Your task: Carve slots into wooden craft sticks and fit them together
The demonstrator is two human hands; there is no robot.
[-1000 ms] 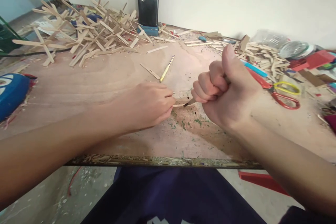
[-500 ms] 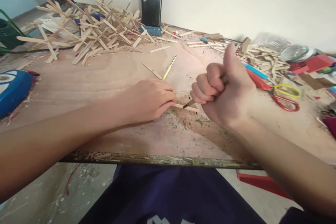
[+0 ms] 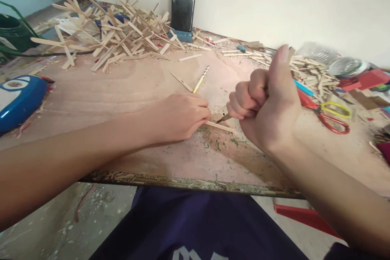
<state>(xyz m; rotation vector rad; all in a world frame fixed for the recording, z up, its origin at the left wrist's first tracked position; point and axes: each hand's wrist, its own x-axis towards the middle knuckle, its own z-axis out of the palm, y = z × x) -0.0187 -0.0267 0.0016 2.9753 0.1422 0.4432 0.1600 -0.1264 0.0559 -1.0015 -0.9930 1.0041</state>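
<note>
The left hand (image 3: 179, 117) lies flat on the plywood tabletop (image 3: 122, 89), its fingertips pinched narrowly on the near end of a thin wooden craft stick (image 3: 219, 126). The stick lies flat on the board and runs rightward from the fingertips, passing under the blade. The right hand (image 3: 268, 101) is clenched in a fist around the handle of a small knife, thumb raised; only the blade tip (image 3: 224, 118) shows, angled down to the stick just right of the left fingertips. The handle is hidden inside the fist.

Relative to the stick: green flecks and shavings (image 3: 217, 144) lie just nearer the viewer; a striped pencil (image 3: 201, 79) and a loose notched stick (image 3: 182, 82) lie beyond it; a large heap of joined sticks (image 3: 115, 36) sits well beyond to the left, a smaller pile of cut pieces (image 3: 307, 71) beyond to the right, and red-and-yellow scissors (image 3: 330, 115) to the right behind the fist.

Judged from the grip, a clean cut calls for the stick to be pressed hard to the board, the blade kept steep and drawn away from the holding fingers, which lie very near the edge. A slip toward them is the main hazard; light repeated strokes should split the thin wood less.
</note>
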